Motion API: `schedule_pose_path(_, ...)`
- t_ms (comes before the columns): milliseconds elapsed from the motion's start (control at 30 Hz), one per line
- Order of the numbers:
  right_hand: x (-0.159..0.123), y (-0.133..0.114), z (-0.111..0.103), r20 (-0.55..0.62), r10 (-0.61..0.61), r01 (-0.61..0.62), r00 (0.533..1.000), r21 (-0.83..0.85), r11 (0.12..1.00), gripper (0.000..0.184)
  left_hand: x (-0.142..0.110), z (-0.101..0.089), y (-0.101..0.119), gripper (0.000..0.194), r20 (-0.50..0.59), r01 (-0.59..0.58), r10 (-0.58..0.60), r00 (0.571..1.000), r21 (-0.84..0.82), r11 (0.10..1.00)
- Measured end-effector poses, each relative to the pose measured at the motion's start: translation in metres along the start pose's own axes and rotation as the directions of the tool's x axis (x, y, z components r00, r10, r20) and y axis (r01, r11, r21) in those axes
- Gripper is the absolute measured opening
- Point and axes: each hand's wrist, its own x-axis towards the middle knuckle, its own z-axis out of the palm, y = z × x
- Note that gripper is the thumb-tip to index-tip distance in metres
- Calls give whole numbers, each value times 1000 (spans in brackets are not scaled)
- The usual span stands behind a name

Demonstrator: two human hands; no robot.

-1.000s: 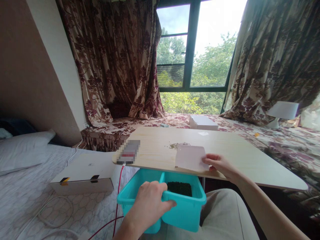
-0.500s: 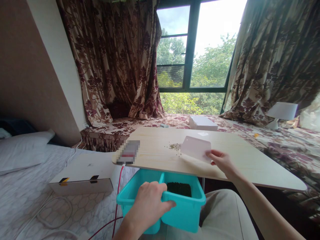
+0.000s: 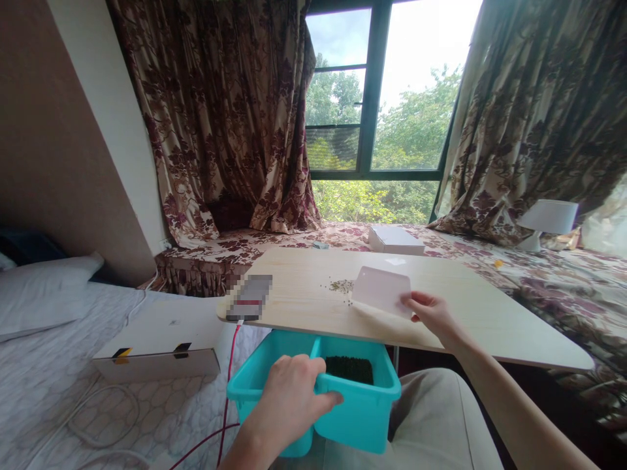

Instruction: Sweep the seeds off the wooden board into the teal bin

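Observation:
My left hand point(image 3: 294, 391) grips the near rim and divider of a turquoise two-compartment bin point(image 3: 355, 418), held under the table's front edge. Dark green material point(image 3: 349, 370) lies in its right compartment; the visible part of the left one shows bare plastic. Between the thumb and fingers of my right hand point(image 3: 431, 313) is a thin, whitish plastic sheet with rounded corners point(image 3: 382, 290), tilted above the tabletop. By the sheet's left edge, small greenish-brown grains point(image 3: 340, 285) are scattered on the light wooden table point(image 3: 294, 267).
A pixelated phone-like object point(image 3: 251, 297) with a red cable point(image 3: 228, 385) lies at the table's left end. On the bed to the left sits a white box point(image 3: 161, 333). Another white box point(image 3: 396, 239) and a lamp point(image 3: 548, 219) stand on the window ledge.
The view has shifted very slightly. Both hands, the plastic sheet, the grains and the bin hold nearly the same places relative to the table.

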Motion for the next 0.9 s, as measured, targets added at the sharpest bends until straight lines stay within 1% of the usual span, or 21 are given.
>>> schedule_pose_path(100,0,1,2,7,-9,9,1000,-17,1000,27,0,0,0,23,-1,7,-7,1000,-2,1000)
schedule_pose_path(233,-2,-1,4,63,-16,18,998,-27,999,26,0,0,0,24,13,10,-10,1000,5,1000)
schedule_pose_path(467,-2,-1,5,63,-48,50,997,-31,998,26,-1,-4,1,23,46,12,-13,999,34,999)
schedule_pose_path(767,-4,0,9,160,-26,27,987,-9,1000,29,-1,-4,2,23,19,-7,7,1000,24,1000)
schedule_pose_path(900,-1,2,11,139,-17,15,990,16,1000,29,0,-2,0,24,3,-17,17,1000,35,999)
